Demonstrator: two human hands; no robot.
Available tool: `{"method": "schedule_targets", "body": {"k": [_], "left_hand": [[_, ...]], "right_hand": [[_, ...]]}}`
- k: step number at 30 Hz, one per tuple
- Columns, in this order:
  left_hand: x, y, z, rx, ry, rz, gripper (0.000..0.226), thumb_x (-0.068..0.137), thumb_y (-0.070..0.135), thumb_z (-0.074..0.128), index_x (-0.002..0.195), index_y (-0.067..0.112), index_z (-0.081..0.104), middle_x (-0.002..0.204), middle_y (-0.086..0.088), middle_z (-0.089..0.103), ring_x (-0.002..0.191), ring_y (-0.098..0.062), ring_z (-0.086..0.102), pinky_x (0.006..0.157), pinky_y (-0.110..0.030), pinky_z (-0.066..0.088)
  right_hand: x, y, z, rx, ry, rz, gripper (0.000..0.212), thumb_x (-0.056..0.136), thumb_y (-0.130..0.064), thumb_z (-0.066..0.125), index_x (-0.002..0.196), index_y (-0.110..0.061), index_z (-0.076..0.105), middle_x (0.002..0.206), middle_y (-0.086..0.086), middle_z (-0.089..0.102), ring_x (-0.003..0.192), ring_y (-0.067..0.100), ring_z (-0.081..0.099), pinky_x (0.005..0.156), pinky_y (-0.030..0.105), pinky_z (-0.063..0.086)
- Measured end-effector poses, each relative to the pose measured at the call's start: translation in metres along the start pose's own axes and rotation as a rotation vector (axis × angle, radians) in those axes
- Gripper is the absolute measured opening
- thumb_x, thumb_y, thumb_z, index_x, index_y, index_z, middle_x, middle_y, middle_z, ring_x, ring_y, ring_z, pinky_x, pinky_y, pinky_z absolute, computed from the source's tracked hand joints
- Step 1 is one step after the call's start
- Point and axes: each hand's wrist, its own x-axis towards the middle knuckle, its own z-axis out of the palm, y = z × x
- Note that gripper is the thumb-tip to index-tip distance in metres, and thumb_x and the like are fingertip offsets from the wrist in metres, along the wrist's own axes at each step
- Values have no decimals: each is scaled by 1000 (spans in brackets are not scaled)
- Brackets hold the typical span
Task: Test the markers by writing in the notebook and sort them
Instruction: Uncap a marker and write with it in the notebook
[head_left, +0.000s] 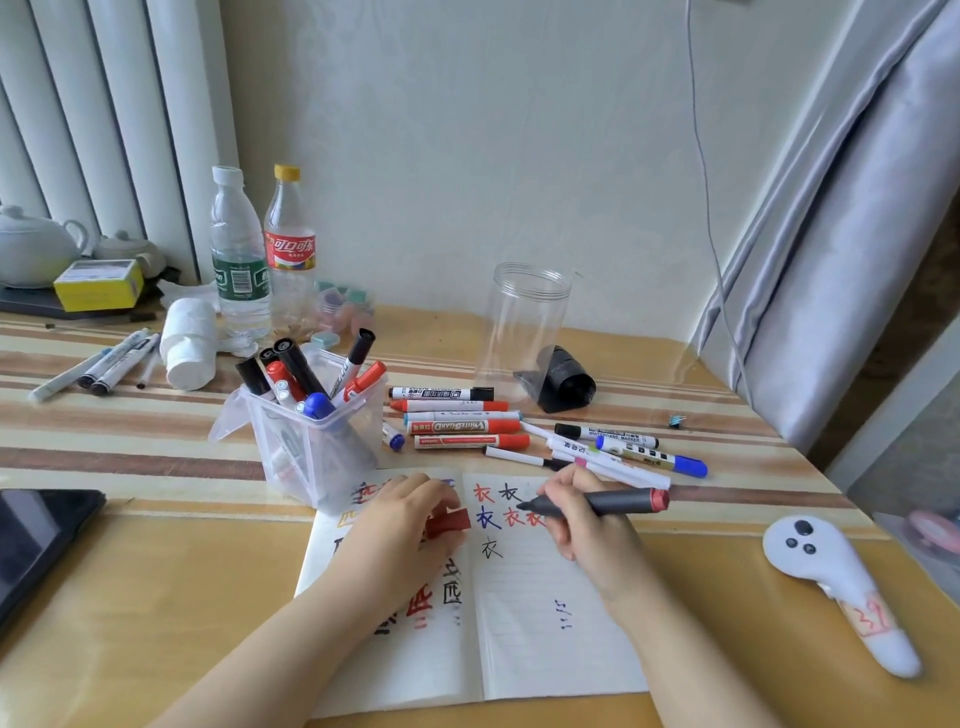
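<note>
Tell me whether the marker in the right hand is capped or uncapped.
Uncapped. The marker shows its bare dark tip over the notebook, and the left hand holds a red cap.

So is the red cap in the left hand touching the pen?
Apart. The head view shows the red cap in the left hand, with bare page between it and the pen.

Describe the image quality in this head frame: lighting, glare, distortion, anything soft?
Head view: soft, even daylight with faint shadows; a glossy sheen on the table near the dark tablet; wide-angle bending shows in the curtain at right; characters in the notebook read clearly, but print on the far bottles is slightly soft.
</note>
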Motion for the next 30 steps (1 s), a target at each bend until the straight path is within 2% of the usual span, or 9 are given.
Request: {"method": "schedule_targets", "body": {"k": [3, 5, 7, 12, 15, 17, 21, 30], "left_hand": [[0, -6, 3, -28, 11, 29, 14, 66, 24, 66, 79, 23, 63, 75, 8, 58, 72, -8, 48, 63, -8, 32], [0, -9, 3, -28, 15, 34, 12, 67, 28, 61, 78, 25, 64, 74, 10, 57, 74, -8, 44, 61, -8, 32], [0, -11, 3, -25, 13, 40, 16, 70, 35, 54, 78, 26, 64, 75, 12, 56, 72, -6, 45, 62, -8, 32], [1, -12, 5, -34, 41, 52, 24, 69, 38, 47, 77, 25, 65, 73, 10, 56, 73, -6, 44, 60, -13, 34], [0, -12, 6, -40, 46, 50, 25, 70, 37, 46, 77, 23, 65, 73, 8, 57, 71, -7, 46, 64, -19, 37], [-1, -12, 5, -30, 32, 44, 25, 70, 37, 47, 77, 23, 66, 73, 8, 58, 69, -12, 52, 61, -18, 38], [-1, -12, 6, -14, 8, 19, 14, 65, 26, 61, 77, 22, 66, 73, 7, 57, 68, -17, 55, 62, -19, 40], [-2, -12, 6, -6, -17, 2, 16, 63, 24, 63, 78, 23, 67, 74, 8, 57, 69, -17, 55, 67, -12, 34]], "right_hand": [[1, 12, 5, -80, 31, -40, 26, 80, -37, 54, 64, -17, 47, 46, -5, 42, 47, 9, 38, 53, 23, 32], [1, 19, 6, -100, 27, -70, 32, 87, -32, 59, 60, -20, 47, 45, -7, 42, 46, 8, 39, 52, 19, 33], [1, 22, 4, -123, 42, -102, 31, 87, -27, 63, 60, -21, 49, 45, -10, 43, 45, 5, 39, 50, 16, 32], [2, 25, 2, -211, 145, -147, 28, 82, -10, 66, 65, -2, 46, 46, -10, 43, 43, 1, 37, 44, 13, 29], [1, 27, 2, -249, 168, -168, 33, 82, -9, 66, 61, -3, 42, 46, -9, 39, 45, 3, 34, 44, 15, 27], [1, 29, 2, -264, 164, -173, 33, 83, -9, 66, 61, -3, 42, 46, -9, 39, 45, 4, 34, 44, 16, 26], [1, 30, 2, -277, 139, -165, 35, 84, -13, 65, 58, -13, 41, 45, -10, 40, 43, 4, 33, 43, 16, 26], [-2, 29, 1, -273, 101, -166, 33, 83, -10, 64, 59, -12, 41, 43, -12, 39, 43, 4, 34, 45, 14, 26]]}}
